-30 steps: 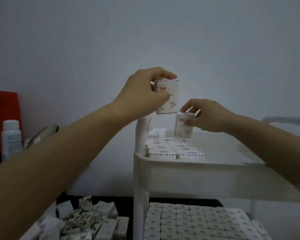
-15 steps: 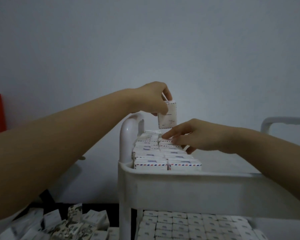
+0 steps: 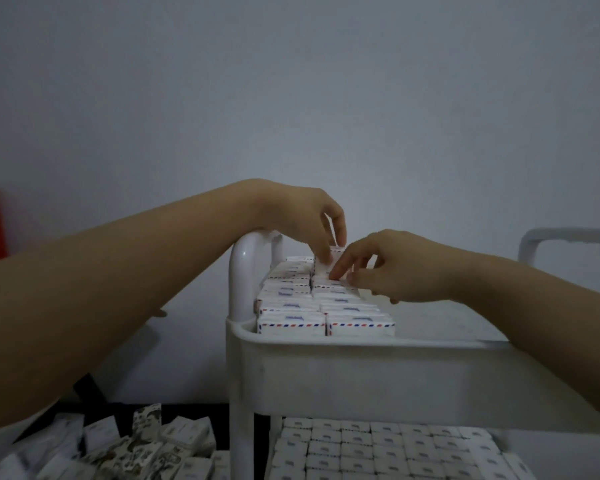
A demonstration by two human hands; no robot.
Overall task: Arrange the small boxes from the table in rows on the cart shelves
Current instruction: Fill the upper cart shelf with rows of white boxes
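Poking up between fingers (image 3: 340, 230) of left hand (image 3: 302, 216), small white box (image 3: 328, 266), print blurred

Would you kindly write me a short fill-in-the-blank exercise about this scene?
1. The left hand pinches a box over the ____ shelf.
2. The boxes already on that shelf form ____ rows side by side.
3. The pile of loose boxes lies on the ____ side of the cart.
Missing words: top; two; left.

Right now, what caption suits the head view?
Left hand and right hand seat a box in the rows on the cart's top shelf.
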